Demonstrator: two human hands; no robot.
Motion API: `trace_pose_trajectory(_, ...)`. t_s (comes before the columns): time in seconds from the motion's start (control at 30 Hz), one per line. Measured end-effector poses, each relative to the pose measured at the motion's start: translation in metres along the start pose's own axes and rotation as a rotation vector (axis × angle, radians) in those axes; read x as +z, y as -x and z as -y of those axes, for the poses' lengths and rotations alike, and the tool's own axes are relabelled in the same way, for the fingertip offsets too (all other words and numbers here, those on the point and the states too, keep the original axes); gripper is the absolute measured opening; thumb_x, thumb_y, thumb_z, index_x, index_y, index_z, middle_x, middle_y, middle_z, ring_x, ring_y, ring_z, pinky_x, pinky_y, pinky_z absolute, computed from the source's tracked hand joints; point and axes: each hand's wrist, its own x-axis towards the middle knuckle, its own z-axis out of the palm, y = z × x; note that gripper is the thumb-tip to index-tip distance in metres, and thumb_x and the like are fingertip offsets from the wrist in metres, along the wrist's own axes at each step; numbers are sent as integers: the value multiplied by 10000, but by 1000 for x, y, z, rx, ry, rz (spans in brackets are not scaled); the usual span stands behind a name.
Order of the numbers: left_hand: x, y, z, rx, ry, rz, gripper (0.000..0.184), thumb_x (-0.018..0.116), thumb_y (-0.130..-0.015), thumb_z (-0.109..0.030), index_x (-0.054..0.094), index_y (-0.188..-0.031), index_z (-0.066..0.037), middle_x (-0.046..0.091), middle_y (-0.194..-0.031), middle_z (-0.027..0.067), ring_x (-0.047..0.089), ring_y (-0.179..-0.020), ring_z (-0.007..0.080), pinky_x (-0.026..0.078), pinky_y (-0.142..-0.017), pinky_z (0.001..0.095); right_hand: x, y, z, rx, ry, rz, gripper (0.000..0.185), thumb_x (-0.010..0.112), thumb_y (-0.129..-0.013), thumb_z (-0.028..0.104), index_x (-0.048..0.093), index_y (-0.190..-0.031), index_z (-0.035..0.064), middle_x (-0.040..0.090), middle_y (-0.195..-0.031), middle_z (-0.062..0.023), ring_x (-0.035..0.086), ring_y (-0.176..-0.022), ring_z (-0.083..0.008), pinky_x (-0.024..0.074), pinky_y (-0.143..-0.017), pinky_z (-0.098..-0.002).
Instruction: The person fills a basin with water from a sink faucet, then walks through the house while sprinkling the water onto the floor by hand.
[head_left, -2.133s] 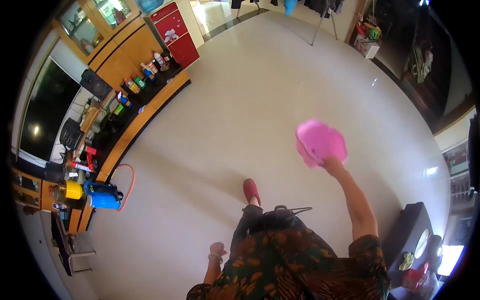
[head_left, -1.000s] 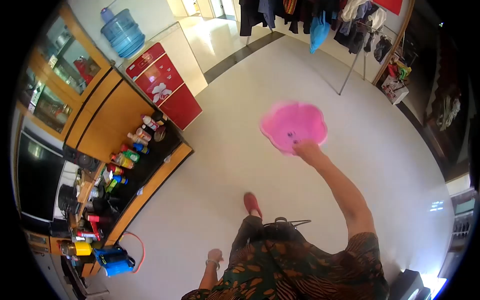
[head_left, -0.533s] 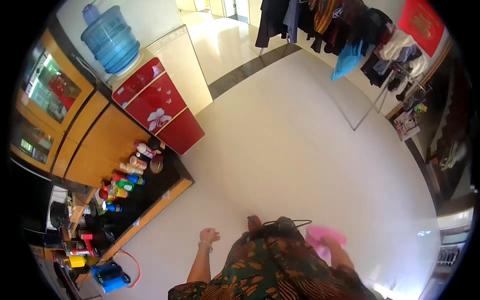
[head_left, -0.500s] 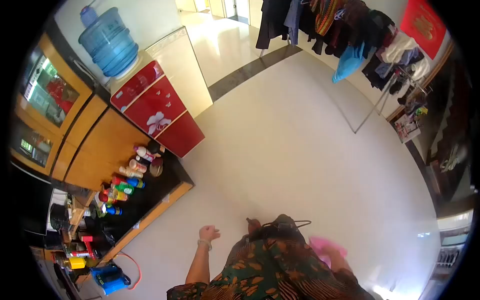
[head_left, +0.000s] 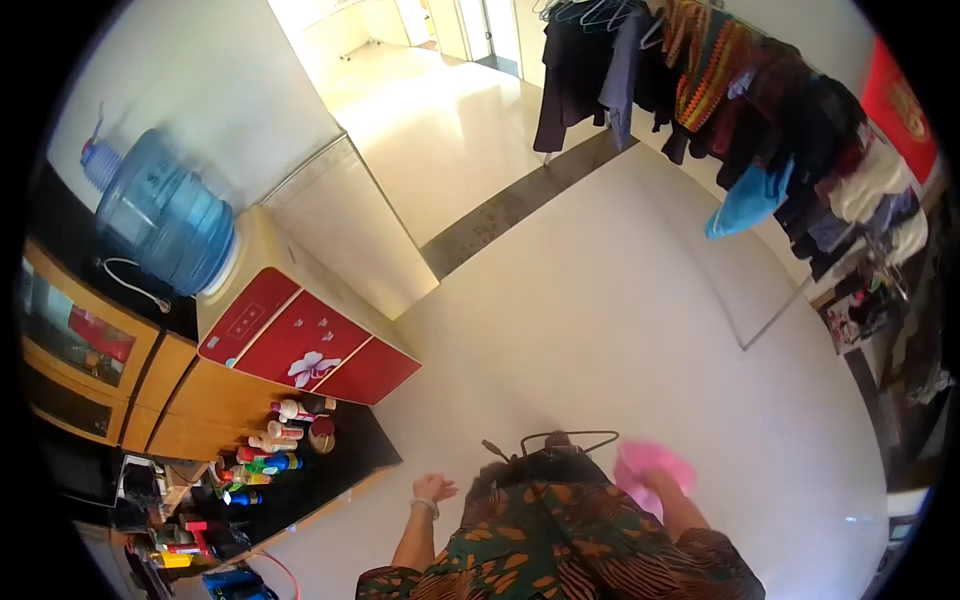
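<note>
My left hand [head_left: 434,488] hangs low in front of my left side, a pale bracelet on its wrist. Its fingers are loosely curled, with nothing visible in them. On the other side, my right hand [head_left: 658,482] grips a pink item [head_left: 630,465], thin and smooth-looking; whether it is cloth or plastic I cannot tell. The fingers around it are mostly hidden. A patterned dark shirt [head_left: 530,530] covers my torso. Before my chest juts a thin black loop [head_left: 610,434].
A red water dispenser [head_left: 310,340] with a blue bottle [head_left: 170,215] stands at left. Several small bottles [head_left: 285,430] line a black-topped cabinet [head_left: 350,450]. Clothes [head_left: 740,130] hang on a rack at right, its metal leg [head_left: 770,325] reaching the pale tiled floor [head_left: 570,330].
The view has shifted forward and turned, so the dispenser and clothes rack sit lower and look larger. My left hand has swung slightly rightward; the pink item stays in my right hand.
</note>
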Motion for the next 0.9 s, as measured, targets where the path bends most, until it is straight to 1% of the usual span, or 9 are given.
trace_pose_trajectory(0.07, 10, -18, -30, 82, -26, 11, 236, 493, -841, -95, 464, -993, 83, 594, -862, 246, 631, -661, 339, 560, -577, 402, -133, -73, 54, -43, 70, -120, 308, 503, -809, 350, 622, -934, 95, 621, -761, -128, 598, -713, -297, 446, -617, -415)
trace_pose_trajectory(0.13, 23, -46, -56, 84, 2, -2, 232, 488, -847, -91, 463, -997, 85, 593, -875, 254, 630, -662, 349, 559, -574, 410, -239, -140, 105, -375, 49, -516, 186, 580, -758, 243, 605, -835, 77, 601, -777, -169, 576, -747, -337, 435, -633, -436)
trace_pose_trajectory(0.23, 42, -92, -96, 12, 7, -1, 235, 485, -845, -79, 464, -1001, 96, 594, -880, 252, 629, -694, 356, 555, -581, 428, -378, -204, 185, -671, -3, -738, 126, 613, -692, 171, 555, -729, 66, 550, -716, -159, 542, -721, -340, 419, -608, -427)
trace_pose_trajectory(0.43, 85, -211, -228, -53, -102, 59, 216, 455, -847, -86, 473, -980, 84, 595, -887, 256, 625, -671, 331, 559, -592, 408, -466, -346, 235, -586, 161, -850, 128, 625, -690, 170, 554, -719, 67, 543, -715, -153, 538, -706, -342, 411, -604, -438)
trace_pose_trajectory(0.6, 126, -286, -372, 45, -182, 93, 304, 403, -830, -79, 434, -1035, 144, 586, -905, 284, 631, -666, 350, 555, -544, 391, -419, -410, 181, -398, -31, -524, 250, 600, -766, 320, 627, -840, 83, 589, -746, -162, 565, -692, -314, 444, -605, -418)
trace_pose_trajectory(0.63, 140, -286, -413, 89, -225, 76, 301, 409, -830, -82, 446, -1045, 126, 594, -885, 277, 633, -651, 332, 549, -536, 368, -432, -396, 183, -90, -72, -81, 271, 600, -762, 318, 624, -873, 72, 591, -744, -165, 571, -694, -312, 445, -601, -409)
trace_pose_trajectory(0.73, 180, -301, -524, 186, -242, 129, 306, 424, -827, -84, 447, -1067, 105, 597, -889, 271, 632, -646, 319, 545, -533, 350, -370, -421, 123, 36, 94, 188, 304, 571, -756, 271, 609, -978, 66, 621, -899, -119, 551, -704, -276, 442, -665, -392)
trace_pose_trajectory(0.8, 201, -326, -574, 178, -267, 137, 309, 446, -835, -96, 435, -1086, 84, 596, -907, 251, 631, -651, 307, 542, -542, 340, -408, -351, 153, 81, -430, -2, 328, 543, -766, 264, 602, -1039, 94, 603, -1013, -89, 555, -863, -257, 432, -747, -369)
trace_pose_trajectory(0.9, 234, -377, -640, 163, -231, 200, 300, 463, -858, -130, 424, -1097, 47, 591, -900, 220, 630, -663, 283, 543, -578, 345, -421, -375, 163, 113, -124, 165, 345, 496, -801, 133, 544, -1135, 64, 551, -1124, -93, 506, -1034, -212, 428, -793, -249)
